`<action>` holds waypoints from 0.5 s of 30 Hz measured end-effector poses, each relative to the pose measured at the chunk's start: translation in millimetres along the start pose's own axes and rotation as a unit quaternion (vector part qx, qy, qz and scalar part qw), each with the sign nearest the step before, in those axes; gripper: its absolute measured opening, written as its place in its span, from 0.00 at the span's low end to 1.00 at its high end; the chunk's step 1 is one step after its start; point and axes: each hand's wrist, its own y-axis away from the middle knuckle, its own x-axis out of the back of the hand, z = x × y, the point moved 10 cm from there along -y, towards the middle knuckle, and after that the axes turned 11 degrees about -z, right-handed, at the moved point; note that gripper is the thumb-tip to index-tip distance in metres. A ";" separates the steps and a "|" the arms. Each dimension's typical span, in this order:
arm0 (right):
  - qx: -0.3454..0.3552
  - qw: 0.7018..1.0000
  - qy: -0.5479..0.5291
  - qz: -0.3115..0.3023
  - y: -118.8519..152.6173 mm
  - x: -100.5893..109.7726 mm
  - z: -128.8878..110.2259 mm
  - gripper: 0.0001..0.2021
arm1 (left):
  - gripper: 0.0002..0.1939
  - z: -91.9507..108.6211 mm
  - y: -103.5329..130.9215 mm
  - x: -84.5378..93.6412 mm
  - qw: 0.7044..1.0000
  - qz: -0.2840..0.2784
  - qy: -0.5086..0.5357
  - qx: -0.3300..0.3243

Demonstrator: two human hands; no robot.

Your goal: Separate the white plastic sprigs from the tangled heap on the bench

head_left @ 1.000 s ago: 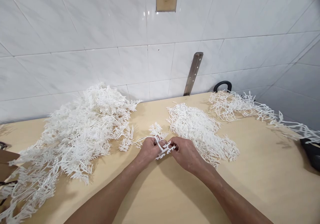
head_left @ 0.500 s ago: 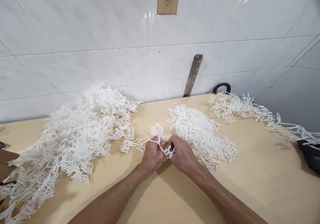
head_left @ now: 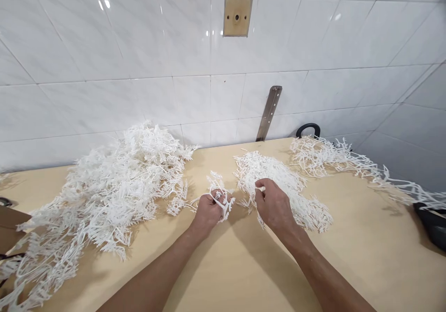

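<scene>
Right hand [head_left: 274, 203] withdrew from white sprig [head_left: 227, 204], whose tips point right.

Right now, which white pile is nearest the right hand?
The middle pile, made of short, closely packed pieces: the right hand overlaps it in view. The large left pile and the sparse, branching right pile lie farther off.

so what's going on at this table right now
A person's left hand holds a white sprig. The right hand is apart from it, at the middle pile of white bits; whether it grips anything is hard to tell. A bigger white pile lies on the left of the table.
</scene>
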 end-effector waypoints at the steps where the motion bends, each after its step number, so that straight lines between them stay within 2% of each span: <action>1: 0.011 1.000 -0.027 0.002 0.7 1.7 -1.8 0.08 | 0.22 -1.7 0.0 -1.8 1.000 -0.004 0.023 0.012; 4: 0.045 0.991 -0.119 -0.052 5.5 -7.3 -16.3 0.10 | 0.23 -2.3 0.5 -5.3 0.997 -0.016 0.067 0.019; 7: 0.100 0.978 -0.162 -0.089 14.6 -16.2 -41.7 0.10 | 0.23 -4.3 0.2 -4.9 0.996 -0.025 0.082 0.017; 10: 0.138 0.972 -0.169 -0.091 21.5 -19.4 -58.3 0.09 | 0.23 -7.4 -0.9 -4.9 0.996 -0.035 0.083 0.016; 15: 0.152 0.974 -0.153 -0.069 23.4 -19.6 -59.7 0.06 | 0.22 -9.7 -1.8 -4.4 0.996 -0.032 0.086 0.017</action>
